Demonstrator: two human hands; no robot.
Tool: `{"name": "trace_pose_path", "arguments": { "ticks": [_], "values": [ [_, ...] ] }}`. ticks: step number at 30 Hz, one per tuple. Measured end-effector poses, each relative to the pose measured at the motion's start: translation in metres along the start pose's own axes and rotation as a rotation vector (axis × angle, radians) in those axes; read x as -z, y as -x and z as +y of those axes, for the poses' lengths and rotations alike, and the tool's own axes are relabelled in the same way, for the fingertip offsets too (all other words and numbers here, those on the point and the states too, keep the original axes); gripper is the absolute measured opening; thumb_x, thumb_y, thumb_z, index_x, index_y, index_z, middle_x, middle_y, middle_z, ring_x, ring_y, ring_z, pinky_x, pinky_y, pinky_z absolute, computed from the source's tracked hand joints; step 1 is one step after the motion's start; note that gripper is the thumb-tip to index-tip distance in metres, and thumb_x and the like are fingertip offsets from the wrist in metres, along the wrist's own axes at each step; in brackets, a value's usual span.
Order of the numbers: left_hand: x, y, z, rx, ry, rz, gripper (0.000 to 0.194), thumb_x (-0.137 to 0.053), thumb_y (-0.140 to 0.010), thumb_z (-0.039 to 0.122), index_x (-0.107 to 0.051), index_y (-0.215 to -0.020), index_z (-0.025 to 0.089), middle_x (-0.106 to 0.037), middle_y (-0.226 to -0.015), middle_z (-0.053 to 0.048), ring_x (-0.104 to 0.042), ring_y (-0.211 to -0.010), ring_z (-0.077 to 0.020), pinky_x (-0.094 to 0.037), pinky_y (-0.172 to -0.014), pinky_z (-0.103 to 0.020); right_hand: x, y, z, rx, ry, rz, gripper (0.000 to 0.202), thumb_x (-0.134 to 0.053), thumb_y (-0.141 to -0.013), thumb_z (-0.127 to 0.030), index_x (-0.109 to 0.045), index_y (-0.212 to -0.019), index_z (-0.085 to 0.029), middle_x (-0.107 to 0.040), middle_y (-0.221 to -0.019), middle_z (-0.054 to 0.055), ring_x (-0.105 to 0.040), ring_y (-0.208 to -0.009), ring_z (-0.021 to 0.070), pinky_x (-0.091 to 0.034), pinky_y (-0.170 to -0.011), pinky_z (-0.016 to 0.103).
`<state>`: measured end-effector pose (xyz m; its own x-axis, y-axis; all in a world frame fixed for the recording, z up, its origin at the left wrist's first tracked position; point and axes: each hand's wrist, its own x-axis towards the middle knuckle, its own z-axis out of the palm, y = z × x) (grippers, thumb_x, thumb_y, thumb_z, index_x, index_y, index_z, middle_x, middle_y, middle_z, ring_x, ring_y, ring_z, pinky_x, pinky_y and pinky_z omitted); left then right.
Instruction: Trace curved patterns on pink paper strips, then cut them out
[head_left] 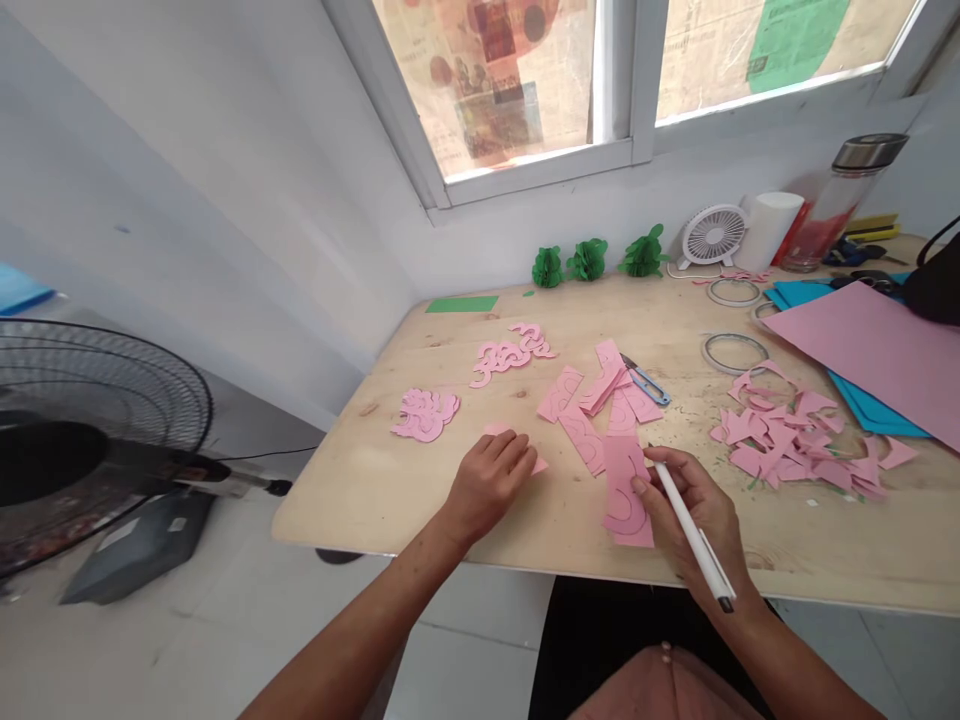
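While right hand point(694, 510) grips pen point(694, 535), left hand point(491, 480) on pink paper point(536, 462)

Pink paper strips point(600, 420) frame centre; white pen point(694, 530) lower right; green paper balls point(589, 260) upper centre; pale wood table point(420, 480).

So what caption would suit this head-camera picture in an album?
Right hand holds a white pen on a pink strip; left hand presses a pink piece.

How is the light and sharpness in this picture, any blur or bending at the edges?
Head view: soft daylight from the paper-covered window, faint shadows on the pale wooden table; the black floor fan at left is smeared, and the edges bow.
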<state>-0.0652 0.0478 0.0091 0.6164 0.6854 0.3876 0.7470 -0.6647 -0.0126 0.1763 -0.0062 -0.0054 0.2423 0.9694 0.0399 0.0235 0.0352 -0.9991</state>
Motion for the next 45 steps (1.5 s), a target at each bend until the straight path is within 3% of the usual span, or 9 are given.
{"name": "trace_pose_path", "arguments": {
  "ticks": [3, 7, 11, 15, 19, 22, 31, 39, 45],
  "values": [
    [-0.008, 0.003, -0.004, 0.047, 0.011, 0.059, 0.025, -0.039, -0.095, 0.014, -0.062, -0.102, 0.020, -0.066, -0.106, -0.013, -0.062, -0.101, -0.0239, -0.050, -0.084, -0.041, 0.001, -0.003, 0.000, 0.001, -0.004, -0.009, 0.038, -0.072, -0.072, -0.033, -0.059, -0.105, -0.021, -0.064, -0.076, 0.001, -0.061, -0.063, 0.0139, -0.051, -0.056, 0.023],
    [-0.010, 0.011, -0.005, 0.031, 0.049, -0.018, 0.031, -0.038, -0.093, 0.010, -0.060, -0.112, 0.022, -0.063, -0.116, -0.011, -0.054, -0.118, -0.0252, -0.050, -0.093, -0.042, 0.003, -0.007, 0.002, -0.011, 0.013, -0.019, 0.040, -0.073, -0.070, -0.033, -0.059, -0.105, -0.021, -0.065, -0.077, 0.002, -0.061, -0.064, 0.0141, -0.051, -0.056, 0.023],
    [-0.001, 0.022, 0.011, 0.162, 0.145, 0.019, 0.040, -0.037, -0.088, 0.004, -0.061, -0.116, 0.021, -0.059, -0.126, -0.011, -0.045, -0.129, -0.0285, -0.047, -0.099, -0.049, 0.003, -0.010, 0.001, -0.033, 0.005, -0.019, 0.038, -0.073, -0.071, -0.031, -0.060, -0.105, -0.021, -0.065, -0.077, 0.002, -0.060, -0.065, 0.0139, -0.050, -0.056, 0.022],
    [0.008, 0.015, 0.053, 0.376, 0.515, 0.164, 0.030, -0.045, -0.091, 0.014, -0.063, -0.114, 0.021, -0.066, -0.114, -0.009, -0.059, -0.111, -0.0224, -0.052, -0.092, -0.041, 0.000, -0.009, -0.004, -0.061, -0.050, -0.028, 0.040, -0.078, -0.066, -0.030, -0.061, -0.101, -0.022, -0.063, -0.076, 0.000, -0.060, -0.065, 0.0130, -0.050, -0.057, 0.022],
    [0.007, -0.008, 0.093, 0.711, 0.992, 0.174, 0.023, -0.054, -0.089, 0.026, -0.070, -0.103, 0.018, -0.072, -0.098, -0.009, -0.067, -0.088, -0.0192, -0.056, -0.077, -0.030, -0.001, -0.003, -0.008, -0.092, -0.062, -0.045, 0.038, -0.077, -0.068, -0.030, -0.061, -0.102, -0.024, -0.062, -0.076, -0.001, -0.059, -0.064, 0.0113, -0.049, -0.057, 0.020],
    [0.003, -0.022, 0.108, 0.885, 1.310, 0.187, 0.026, -0.060, -0.085, 0.033, -0.071, -0.101, 0.015, -0.073, -0.090, -0.008, -0.067, -0.075, -0.0176, -0.056, -0.069, -0.028, 0.000, 0.001, -0.008, -0.119, -0.070, -0.051, 0.040, -0.078, -0.067, -0.028, -0.062, -0.103, -0.025, -0.062, -0.079, -0.001, -0.058, -0.062, 0.0107, -0.047, -0.054, 0.019],
    [0.006, -0.033, 0.115, 0.997, 1.462, 0.220, 0.023, -0.067, -0.077, 0.035, -0.072, -0.075, 0.012, -0.060, -0.058, 0.000, -0.053, -0.054, -0.0102, -0.046, -0.053, -0.020, 0.004, 0.005, -0.011, -0.146, -0.097, -0.096, 0.043, -0.081, -0.063, -0.026, -0.063, -0.102, -0.026, -0.063, -0.075, -0.003, -0.057, -0.062, 0.0105, -0.046, -0.051, 0.018],
    [0.011, -0.035, 0.119, 1.006, 1.532, 0.202, 0.021, -0.069, -0.074, 0.034, -0.069, -0.072, 0.013, -0.058, -0.057, 0.001, -0.050, -0.053, -0.0092, -0.043, -0.051, -0.020, 0.006, 0.005, -0.015, -0.159, -0.111, -0.092, 0.041, -0.082, -0.061, -0.026, -0.062, -0.097, -0.024, -0.059, -0.068, -0.005, -0.052, -0.056, 0.0099, -0.043, -0.049, 0.019],
    [0.014, -0.034, 0.121, 1.013, 1.499, 0.217, 0.024, -0.069, -0.075, 0.034, -0.074, -0.087, 0.013, -0.068, -0.071, -0.003, -0.055, -0.059, -0.0109, -0.045, -0.055, -0.022, 0.007, 0.007, -0.020, -0.160, -0.140, -0.179, 0.034, -0.079, -0.067, -0.026, -0.062, -0.096, -0.024, -0.059, -0.068, -0.003, -0.053, -0.059, 0.0116, -0.045, -0.052, 0.020]
  ]
}}
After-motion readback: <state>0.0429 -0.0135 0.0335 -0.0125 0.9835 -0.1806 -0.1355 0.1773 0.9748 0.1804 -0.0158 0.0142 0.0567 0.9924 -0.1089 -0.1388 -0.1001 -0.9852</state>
